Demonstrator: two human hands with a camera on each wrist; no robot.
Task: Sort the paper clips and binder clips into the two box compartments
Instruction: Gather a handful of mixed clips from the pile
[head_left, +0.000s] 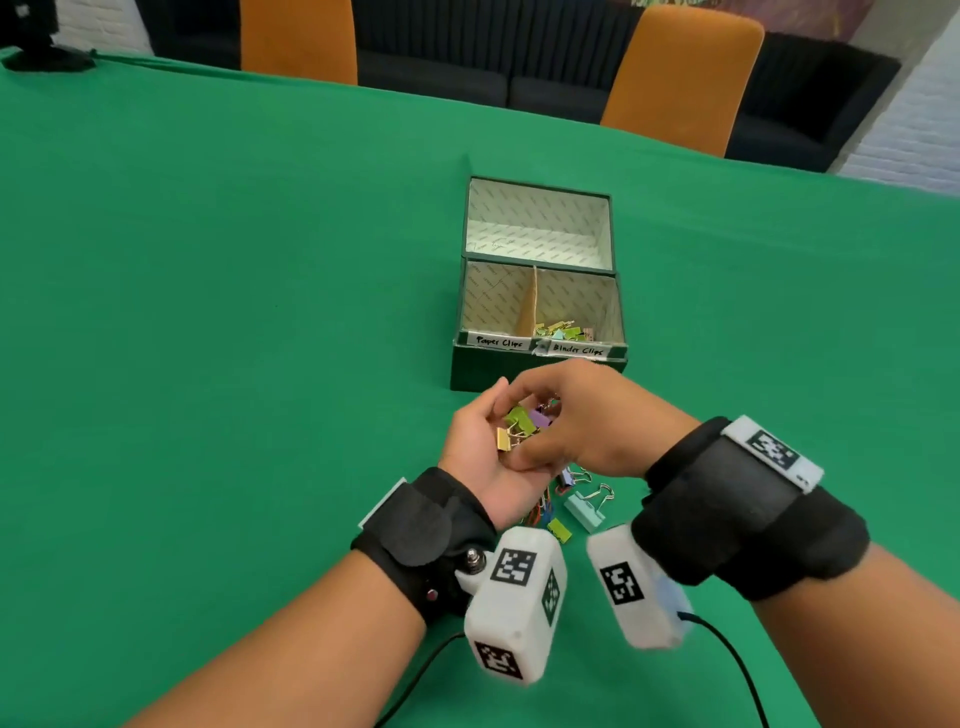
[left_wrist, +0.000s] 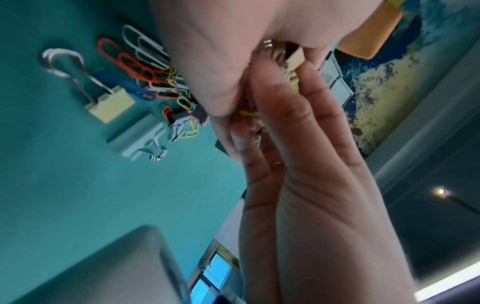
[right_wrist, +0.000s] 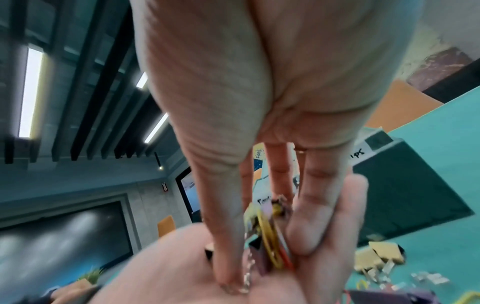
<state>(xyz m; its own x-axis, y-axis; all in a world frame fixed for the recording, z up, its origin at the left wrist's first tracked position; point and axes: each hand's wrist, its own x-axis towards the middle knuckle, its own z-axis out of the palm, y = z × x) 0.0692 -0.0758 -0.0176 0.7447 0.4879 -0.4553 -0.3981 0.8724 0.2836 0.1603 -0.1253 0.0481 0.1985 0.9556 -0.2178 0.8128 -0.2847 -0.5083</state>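
Your left hand (head_left: 480, 447) is cupped palm-up, holding a bunch of binder clips (head_left: 522, 423). Your right hand (head_left: 576, 421) pinches into that bunch from above. The box (head_left: 537, 358) sits at 12 o'clock; its labels read "Paper Clips" and "Binder Clips", with clips in the right compartment. Loose paper clips (left_wrist: 145, 67) lie at 6 o'clock under your hands.

Two orange chairs (head_left: 680, 78) beyond green-clothed table (head_left: 208, 312), dark sofa (head_left: 467, 78)
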